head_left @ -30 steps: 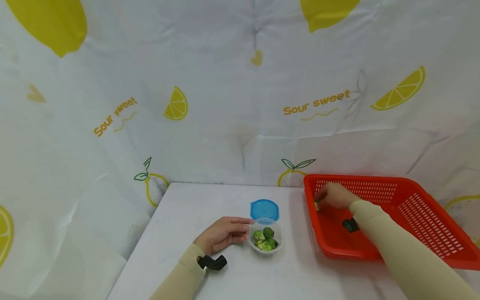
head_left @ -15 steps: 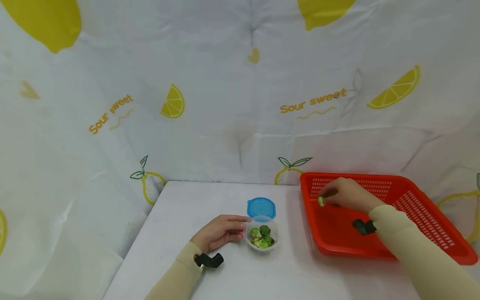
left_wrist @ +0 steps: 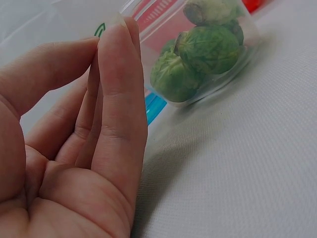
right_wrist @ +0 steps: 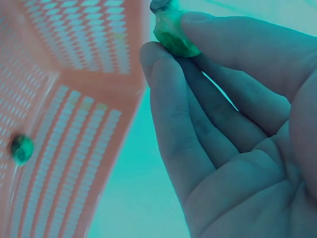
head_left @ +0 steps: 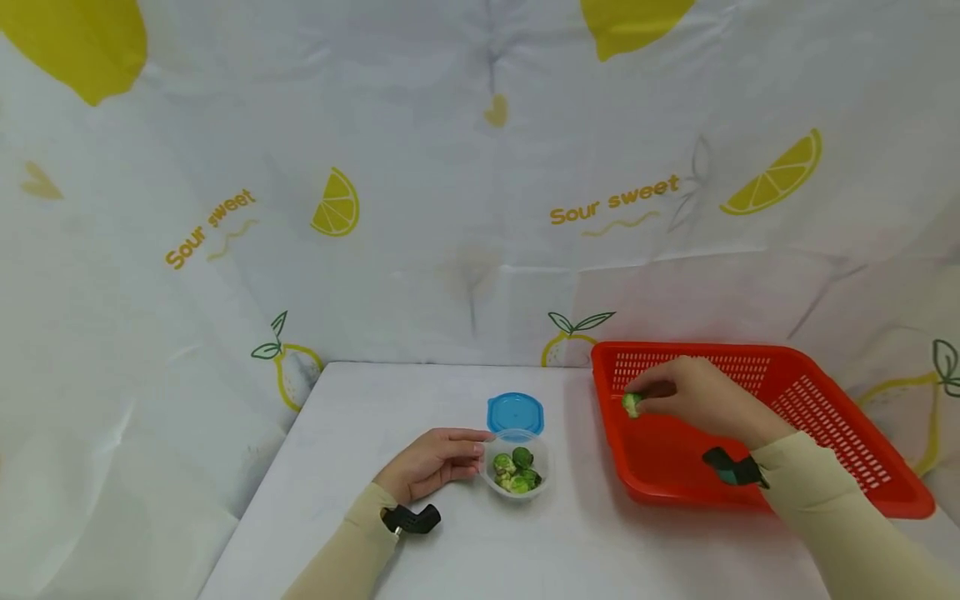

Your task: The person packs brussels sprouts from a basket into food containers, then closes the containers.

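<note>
My right hand (head_left: 705, 402) pinches a Brussels sprout (head_left: 632, 405) between thumb and fingertips, above the left part of the red basket (head_left: 622, 467). In the right wrist view that same sprout (right_wrist: 173, 34) shows its pale cut end and green leaves. My left hand (head_left: 438, 461) lies at the left side of a small clear plastic container (head_left: 542, 477), its fairly straight fingers touching the wall. Several Brussels sprouts (head_left: 517, 471) sit inside the container. The left wrist view shows these sprouts (left_wrist: 208, 49) through the clear wall, close beyond my fingertips.
A blue lid (head_left: 515, 413) lies on the white table (head_left: 375, 400) just behind the container. Another sprout (right_wrist: 21, 148) is inside the basket in the right wrist view. A white lemon-print cloth (head_left: 420, 250) hangs behind the table.
My right hand has come up from the basket's left inner side with a sprout. The left hand stays at the container. The head view has shifted slightly.
</note>
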`<action>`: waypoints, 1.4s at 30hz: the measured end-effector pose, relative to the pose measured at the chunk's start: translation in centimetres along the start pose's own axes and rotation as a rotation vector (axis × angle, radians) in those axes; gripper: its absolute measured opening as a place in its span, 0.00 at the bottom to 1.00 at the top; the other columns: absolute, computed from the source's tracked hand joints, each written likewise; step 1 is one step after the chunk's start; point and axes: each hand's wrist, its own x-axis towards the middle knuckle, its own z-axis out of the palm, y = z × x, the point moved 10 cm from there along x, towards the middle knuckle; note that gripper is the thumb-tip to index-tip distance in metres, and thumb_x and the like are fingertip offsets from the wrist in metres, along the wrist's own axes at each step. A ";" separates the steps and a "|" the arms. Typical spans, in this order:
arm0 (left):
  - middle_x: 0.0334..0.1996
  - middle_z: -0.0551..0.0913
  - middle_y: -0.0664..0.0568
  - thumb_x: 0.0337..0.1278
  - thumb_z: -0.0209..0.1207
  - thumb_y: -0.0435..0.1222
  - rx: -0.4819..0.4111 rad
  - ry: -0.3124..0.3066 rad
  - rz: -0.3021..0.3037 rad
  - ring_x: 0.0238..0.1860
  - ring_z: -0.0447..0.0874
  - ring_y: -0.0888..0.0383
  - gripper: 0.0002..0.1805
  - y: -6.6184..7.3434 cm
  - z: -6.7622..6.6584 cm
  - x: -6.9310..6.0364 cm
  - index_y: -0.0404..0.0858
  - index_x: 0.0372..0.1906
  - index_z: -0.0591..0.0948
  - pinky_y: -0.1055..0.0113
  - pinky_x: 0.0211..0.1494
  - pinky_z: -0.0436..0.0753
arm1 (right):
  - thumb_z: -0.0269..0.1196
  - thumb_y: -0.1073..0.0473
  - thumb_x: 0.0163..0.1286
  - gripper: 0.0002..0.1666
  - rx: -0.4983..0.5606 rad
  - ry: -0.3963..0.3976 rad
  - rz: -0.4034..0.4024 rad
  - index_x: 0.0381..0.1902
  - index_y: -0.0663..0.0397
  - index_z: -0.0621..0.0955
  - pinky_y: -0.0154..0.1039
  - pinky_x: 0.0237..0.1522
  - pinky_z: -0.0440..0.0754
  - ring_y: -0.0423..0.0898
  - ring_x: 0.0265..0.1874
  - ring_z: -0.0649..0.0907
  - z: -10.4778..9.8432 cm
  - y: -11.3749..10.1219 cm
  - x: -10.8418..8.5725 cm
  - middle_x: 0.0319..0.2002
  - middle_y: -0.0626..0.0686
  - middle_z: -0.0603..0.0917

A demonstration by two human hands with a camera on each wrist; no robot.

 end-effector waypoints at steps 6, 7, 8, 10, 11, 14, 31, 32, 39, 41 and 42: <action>0.42 0.91 0.52 0.73 0.66 0.31 -0.007 0.011 -0.009 0.39 0.92 0.62 0.27 -0.1 -0.2 0.1 0.33 0.73 0.79 0.72 0.47 0.92 | 0.76 0.57 0.70 0.17 0.054 -0.006 0.020 0.56 0.47 0.92 0.47 0.51 0.94 0.46 0.47 0.87 2.0 -2.7 0.7 0.45 0.45 0.92; 0.42 0.91 0.52 0.73 0.66 0.31 -0.006 0.012 -0.008 0.39 0.92 0.62 0.27 -0.1 -0.2 0.1 0.32 0.73 0.79 0.72 0.47 0.92 | 0.75 0.58 0.71 0.16 0.069 -0.014 0.021 0.56 0.48 0.92 0.47 0.51 0.94 0.46 0.47 0.88 2.5 -3.1 0.9 0.45 0.45 0.92; 0.42 0.91 0.52 0.73 0.66 0.31 -0.002 0.011 -0.006 0.39 0.92 0.62 0.27 0.0 -0.1 0.2 0.32 0.73 0.79 0.72 0.47 0.92 | 0.75 0.58 0.71 0.16 0.087 -0.018 0.020 0.56 0.48 0.91 0.46 0.51 0.94 0.46 0.47 0.88 3.0 -3.5 1.1 0.45 0.45 0.92; 0.42 0.91 0.52 0.73 0.66 0.31 -0.002 0.011 -0.007 0.39 0.92 0.62 0.27 -0.1 -0.1 0.2 0.32 0.73 0.79 0.72 0.46 0.92 | 0.75 0.59 0.72 0.15 0.122 -0.024 0.005 0.55 0.49 0.92 0.44 0.51 0.94 0.45 0.45 0.90 4.0 -4.4 1.5 0.44 0.45 0.92; 0.42 0.90 0.52 0.73 0.66 0.31 -0.002 0.010 -0.007 0.39 0.92 0.62 0.27 0.0 0.0 0.2 0.32 0.73 0.79 0.72 0.46 0.92 | 0.74 0.59 0.72 0.15 0.138 -0.025 -0.005 0.55 0.50 0.92 0.43 0.51 0.94 0.44 0.44 0.90 4.5 -4.8 1.6 0.43 0.45 0.92; 0.41 0.91 0.52 0.73 0.66 0.31 0.000 0.007 -0.008 0.39 0.92 0.62 0.26 -0.1 0.0 0.3 0.32 0.72 0.80 0.72 0.46 0.92 | 0.75 0.60 0.71 0.14 0.177 -0.017 -0.021 0.53 0.49 0.92 0.41 0.49 0.94 0.41 0.42 0.90 5.8 -5.8 2.2 0.43 0.45 0.93; 0.42 0.91 0.53 0.73 0.66 0.32 -0.004 -0.006 -0.011 0.40 0.91 0.63 0.25 -0.5 0.3 0.5 0.34 0.72 0.81 0.72 0.48 0.91 | 0.76 0.62 0.70 0.11 0.216 -0.003 -0.041 0.49 0.49 0.93 0.40 0.48 0.94 0.40 0.40 0.88 12.4 -7.4 3.1 0.44 0.46 0.92; 0.43 0.91 0.53 0.73 0.66 0.32 -0.004 -0.008 -0.011 0.40 0.91 0.63 0.25 -0.5 0.3 0.5 0.34 0.72 0.81 0.72 0.48 0.91 | 0.76 0.63 0.69 0.11 0.216 0.003 -0.036 0.49 0.49 0.93 0.40 0.48 0.94 0.40 0.40 0.88 12.6 -7.3 3.1 0.43 0.46 0.92; 0.42 0.91 0.53 0.73 0.67 0.33 -0.005 -0.010 -0.003 0.40 0.92 0.63 0.26 -0.3 0.1 0.3 0.34 0.72 0.81 0.73 0.48 0.91 | 0.77 0.64 0.68 0.13 0.210 0.029 -0.026 0.50 0.51 0.93 0.40 0.47 0.94 0.40 0.40 0.87 13.4 -7.6 3.2 0.43 0.47 0.92; 0.42 0.91 0.53 0.73 0.66 0.32 -0.005 0.000 0.001 0.40 0.92 0.63 0.25 -0.1 0.0 0.2 0.34 0.72 0.81 0.73 0.47 0.91 | 0.77 0.64 0.67 0.13 0.202 0.031 -0.027 0.49 0.51 0.93 0.41 0.48 0.94 0.40 0.39 0.87 13.7 -7.8 3.3 0.43 0.47 0.92; 0.42 0.90 0.53 0.74 0.66 0.32 -0.003 0.004 0.003 0.40 0.92 0.63 0.25 -0.1 -0.1 0.1 0.34 0.72 0.81 0.73 0.47 0.91 | 0.77 0.64 0.67 0.13 0.202 0.031 -0.023 0.49 0.51 0.93 0.41 0.48 0.94 0.40 0.39 0.87 13.8 -7.8 3.4 0.43 0.47 0.92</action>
